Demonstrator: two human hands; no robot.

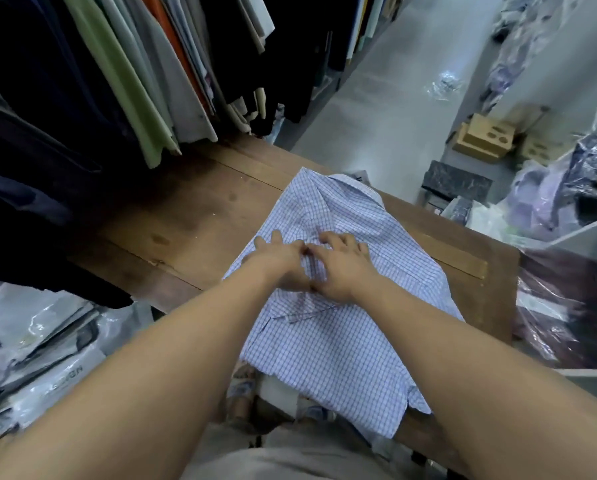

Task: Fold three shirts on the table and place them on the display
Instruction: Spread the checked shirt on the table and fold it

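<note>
When viewed from the head camera, locate the checked shirt (324,351) on the right-hand part of the wooden table (186,220). Spread front-up along the table, with the collar (342,183) at the far end and the hem draped over the near edge toward the person. Note a pale blue-and-white check throughout, with creases running from the collar down to the middle of the front. Find both hands side by side and touching on the middle of the shirt front, forearms bare. Left hand (276,261): palm down, fingers roughly straight and laid on the cloth, pressing it flat. Right hand (340,268): palm down, fingers spread and arched, tips resting on the cloth. Blurred where the two thumbs meet, so cannot tell whether the right hand pinches a fold or merely rests there. Above the left side of the table, a row of hanging garments (117,81) in dark, green, grey and orange. Below the table on the left, plastic-wrapped packs (47,341) lying stacked. Beyond the table on the right, cardboard boxes (487,136) on the grey floor (394,81). Nearer on the right, bagged clothing (567,188) heaped in clear plastic, and a dark red bagged item (560,313) just beside the table's right edge.
</note>
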